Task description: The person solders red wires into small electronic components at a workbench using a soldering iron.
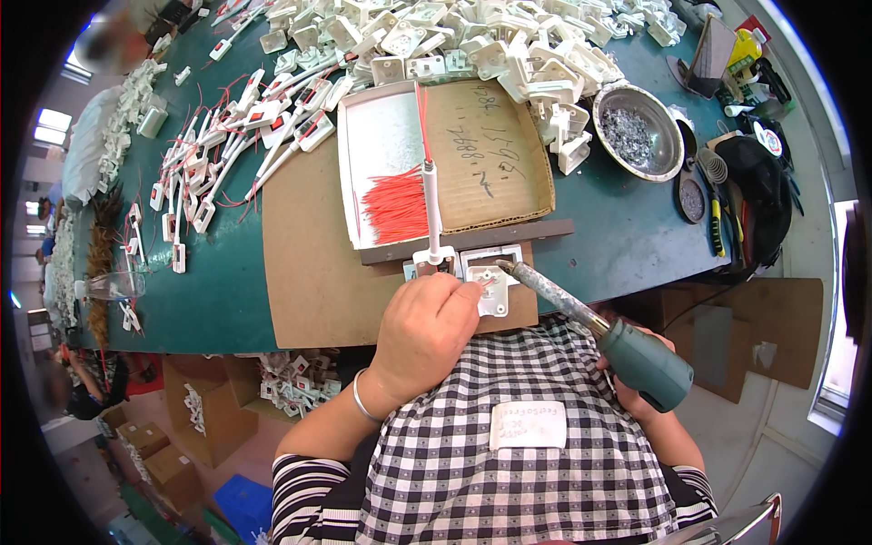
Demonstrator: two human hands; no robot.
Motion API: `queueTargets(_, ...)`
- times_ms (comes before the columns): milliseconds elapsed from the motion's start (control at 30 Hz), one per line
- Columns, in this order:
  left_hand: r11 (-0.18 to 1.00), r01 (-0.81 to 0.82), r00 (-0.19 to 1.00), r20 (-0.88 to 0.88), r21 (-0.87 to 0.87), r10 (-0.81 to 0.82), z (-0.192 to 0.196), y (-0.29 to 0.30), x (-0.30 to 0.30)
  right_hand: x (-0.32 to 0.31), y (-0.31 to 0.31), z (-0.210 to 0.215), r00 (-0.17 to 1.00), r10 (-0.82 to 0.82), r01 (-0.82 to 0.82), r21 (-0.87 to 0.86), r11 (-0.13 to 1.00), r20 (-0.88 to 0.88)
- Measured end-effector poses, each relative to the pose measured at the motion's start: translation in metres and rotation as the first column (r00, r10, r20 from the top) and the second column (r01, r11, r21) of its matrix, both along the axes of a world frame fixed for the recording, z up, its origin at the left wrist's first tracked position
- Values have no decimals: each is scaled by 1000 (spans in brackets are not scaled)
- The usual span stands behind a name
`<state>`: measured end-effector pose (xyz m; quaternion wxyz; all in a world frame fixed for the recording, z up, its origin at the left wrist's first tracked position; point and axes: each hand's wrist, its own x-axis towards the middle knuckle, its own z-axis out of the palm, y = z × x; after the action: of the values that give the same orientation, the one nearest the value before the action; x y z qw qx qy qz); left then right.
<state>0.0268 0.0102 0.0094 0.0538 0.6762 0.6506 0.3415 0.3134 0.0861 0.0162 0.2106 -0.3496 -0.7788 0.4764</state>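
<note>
My left hand point(422, 325) is closed at the front edge of the work board, its thumb on a small white square plastic housing point(493, 300). The curled fingers are partly hidden. Just beyond them a white plastic tube point(432, 213) stands with a red wire coming out of its far end; its near end meets a small white part by my fingers. My right hand point(631, 392) grips a soldering iron point(647, 365) by its green handle. The iron's metal tip points left, over the upper edge of the housing. Much of the right hand is hidden behind the handle.
A cardboard tray point(536, 204) holds cut red wires point(395, 207) behind a dark bar point(536, 231). White housings point(427, 36) pile up at the back; wired white pieces point(209, 163) lie left. A metal bowl point(668, 150) with silvery scraps and pliers point(717, 227) sit right.
</note>
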Motion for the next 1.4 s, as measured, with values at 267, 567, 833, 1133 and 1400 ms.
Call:
queueTargets(267,999,-27,999,-17,19,28,-1,1,3,-8,-1,-4,998,-43,49,141,989,-43)
queueTargets(567,999,-53,998,-18,9,54,1,0,4,5,1,-15,1000,15,-17,167,986,14)
queueTargets(833,998,-55,998,-25,1,55,1,1,5,5,3,-16,998,26,-35,197,980,49)
queueTargets(1133,996,-85,982,-169,2,84,8,4,6,7,3,-20,999,12,-18,176,984,34)
queueTargets(1400,997,-79,966,-249,-7,75,13,13,6,-8,-1,-16,993,-117,122,234,965,-33)
